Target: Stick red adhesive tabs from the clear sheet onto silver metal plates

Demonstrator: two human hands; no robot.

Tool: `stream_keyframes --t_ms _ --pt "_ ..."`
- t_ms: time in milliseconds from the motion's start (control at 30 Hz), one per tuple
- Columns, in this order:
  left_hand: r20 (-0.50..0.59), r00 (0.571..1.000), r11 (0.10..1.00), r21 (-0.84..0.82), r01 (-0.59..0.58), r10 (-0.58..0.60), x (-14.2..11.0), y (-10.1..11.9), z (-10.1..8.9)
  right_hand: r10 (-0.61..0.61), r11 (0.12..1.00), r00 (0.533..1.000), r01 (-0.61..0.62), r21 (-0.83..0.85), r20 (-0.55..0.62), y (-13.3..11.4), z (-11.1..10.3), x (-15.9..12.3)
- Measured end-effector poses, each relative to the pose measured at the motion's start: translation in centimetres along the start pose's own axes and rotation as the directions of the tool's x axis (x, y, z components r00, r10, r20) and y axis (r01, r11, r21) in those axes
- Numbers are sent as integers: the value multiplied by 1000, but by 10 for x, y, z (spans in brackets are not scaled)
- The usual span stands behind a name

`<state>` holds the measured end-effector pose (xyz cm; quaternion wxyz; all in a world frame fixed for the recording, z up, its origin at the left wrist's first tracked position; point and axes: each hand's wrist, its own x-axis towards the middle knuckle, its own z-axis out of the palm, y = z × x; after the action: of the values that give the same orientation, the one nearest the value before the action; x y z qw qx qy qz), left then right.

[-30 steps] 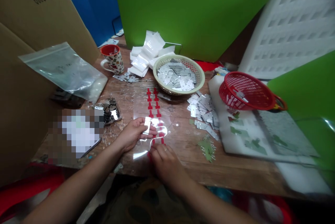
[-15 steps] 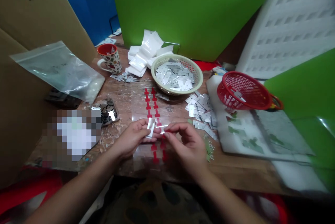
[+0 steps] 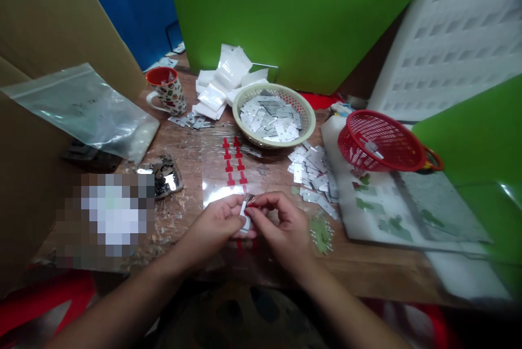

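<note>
My left hand (image 3: 218, 223) and my right hand (image 3: 281, 229) meet over the near edge of a wooden table (image 3: 281, 262). Both pinch one small silver metal plate (image 3: 245, 211) between fingertips. Under them lies a clear plastic sheet (image 3: 216, 167) carrying two columns of small red stickers (image 3: 233, 161). The right fingertips press on the plate's upper end; whether a sticker is under them is hidden.
A cream basket (image 3: 274, 115) full of silver plates stands behind the sheet. More plates (image 3: 314, 172) lie piled to its right. A red basket (image 3: 381, 142), white foam sheet (image 3: 408, 213), mug (image 3: 166, 91), zip bag (image 3: 79, 110), white packets (image 3: 222, 85), cardboard and green boards surround the area.
My right hand rose from the sheet's near end and came to the plate in my left hand. Both hands now pinch the plate together, slightly nearer to me.
</note>
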<state>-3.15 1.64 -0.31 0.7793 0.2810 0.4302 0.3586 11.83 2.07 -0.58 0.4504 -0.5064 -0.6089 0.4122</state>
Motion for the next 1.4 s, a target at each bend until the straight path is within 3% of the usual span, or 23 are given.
stream_keyframes --t_ms 533,633,800,967,1400 --pt "15 1000 1000 -15 9 -9 -3 2 2 -89 989 996 92 -113 28 0 -1 -3" --pt "0 1000 1000 -14 5 -5 -3 2 3 -172 967 984 177 -185 39 0 -2 -5" --pt "-44 998 999 6 -34 35 -3 4 6 -366 863 922 386 -327 124 -6 -7 -4" --pt "-61 998 1000 3 -15 15 -5 7 12 -365 862 931 331 -383 -16 -9 -9 4" --pt "-57 998 997 80 24 -19 -6 11 16 -342 884 939 306 -353 -43 -3 -7 9"
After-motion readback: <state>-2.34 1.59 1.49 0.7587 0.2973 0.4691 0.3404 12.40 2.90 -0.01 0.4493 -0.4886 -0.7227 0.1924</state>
